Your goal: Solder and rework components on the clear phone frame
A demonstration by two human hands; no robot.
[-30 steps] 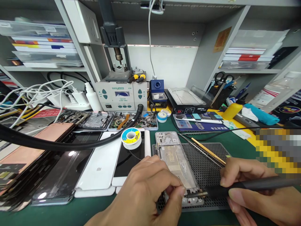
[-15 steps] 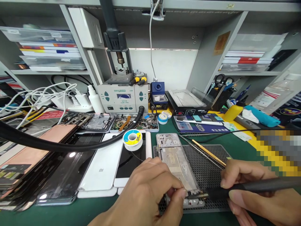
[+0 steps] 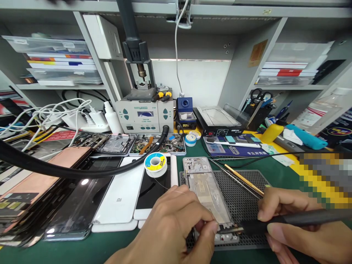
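Note:
An opened phone frame (image 3: 205, 187) lies on a black perforated mat (image 3: 242, 198). My left hand (image 3: 176, 229) is closed in a pinch at the frame's lower end, holding a thin solder wire (image 3: 167, 187) that runs back to a spool (image 3: 155, 164). My right hand (image 3: 299, 227) grips a black soldering iron (image 3: 288, 220), its tip touching the frame's bottom edge right beside my left fingertips.
White and black phones (image 3: 118, 198) and stacked screens lie to the left under a thick black hose (image 3: 68, 170). A rework station (image 3: 144, 115), a small soldering station (image 3: 185, 113) and a heating plate (image 3: 220, 119) stand behind. Tweezers (image 3: 242, 179) lie on the mat.
Both hands stay at the frame's lower end; only the view has tilted slightly, shifting the bench down in the picture.

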